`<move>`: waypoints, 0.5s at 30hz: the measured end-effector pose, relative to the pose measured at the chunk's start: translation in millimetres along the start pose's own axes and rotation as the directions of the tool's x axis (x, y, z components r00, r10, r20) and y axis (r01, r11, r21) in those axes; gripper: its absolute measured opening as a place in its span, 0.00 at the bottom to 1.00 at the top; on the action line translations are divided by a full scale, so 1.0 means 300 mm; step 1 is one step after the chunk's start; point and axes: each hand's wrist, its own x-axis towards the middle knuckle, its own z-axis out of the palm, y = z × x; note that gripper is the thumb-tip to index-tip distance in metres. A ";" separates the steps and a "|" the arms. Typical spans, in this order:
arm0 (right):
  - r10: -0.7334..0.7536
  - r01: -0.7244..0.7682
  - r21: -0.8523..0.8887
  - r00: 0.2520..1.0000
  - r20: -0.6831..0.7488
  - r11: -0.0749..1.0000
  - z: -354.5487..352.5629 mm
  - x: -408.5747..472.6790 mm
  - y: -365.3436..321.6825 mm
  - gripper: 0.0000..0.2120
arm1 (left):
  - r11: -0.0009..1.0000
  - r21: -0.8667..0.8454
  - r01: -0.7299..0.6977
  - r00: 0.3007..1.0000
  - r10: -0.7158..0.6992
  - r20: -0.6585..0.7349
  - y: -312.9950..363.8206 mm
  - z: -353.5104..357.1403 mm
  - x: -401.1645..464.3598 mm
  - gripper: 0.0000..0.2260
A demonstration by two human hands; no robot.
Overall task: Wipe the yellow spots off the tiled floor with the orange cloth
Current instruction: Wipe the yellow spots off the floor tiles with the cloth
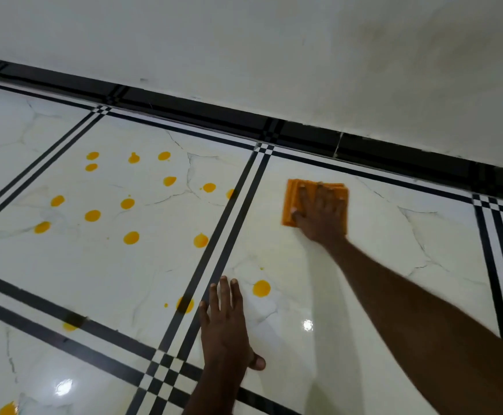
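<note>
My right hand [322, 214] presses flat on a folded orange cloth [292, 202] on the far part of the right-hand white tile, near the wall. My left hand [224, 327] lies flat on the tiled floor [379, 265], fingers spread, across the black-striped tile joint, holding nothing. One yellow spot [261, 288] sits just right of my left fingertips. Several yellow spots [127, 203] dot the tile to the left, and one spot [185, 304] lies on the striped joint. More yellow marks [7, 409] show at the lower left edge.
A black skirting strip [304, 136] runs along the foot of the white wall [274, 55] just beyond the cloth. Black double lines [238, 211] divide the glossy tiles. Light glares on the floor [308, 324] near my left hand.
</note>
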 end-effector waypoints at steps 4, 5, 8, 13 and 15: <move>-0.307 0.307 -0.099 0.951 0.016 0.946 0.106 -0.257 -0.072 0.34 | 1.000 -0.007 -0.017 1.000 0.017 -0.004 -0.008 -0.010 -0.008 0.68; -0.307 0.307 -0.102 0.952 0.013 0.946 0.102 -0.306 0.002 0.34 | 1.000 -0.006 -0.022 1.000 0.022 0.002 -0.003 -0.012 -0.009 0.68; -0.086 0.078 -0.113 0.994 -0.065 0.991 0.073 -0.349 0.287 0.36 | 1.000 -0.006 -0.013 1.000 0.013 -0.020 -0.002 -0.019 -0.008 0.69; 0.288 -0.288 0.014 0.957 -0.028 0.958 -0.055 -0.159 0.420 0.39 | 0.999 0.028 -0.025 0.999 0.026 -0.040 -0.010 0.011 0.002 0.70; 0.253 -0.248 0.096 0.967 -0.038 0.964 -0.028 -0.089 0.275 0.37 | 0.999 0.031 -0.035 0.998 0.036 -0.052 -0.011 0.018 0.010 0.70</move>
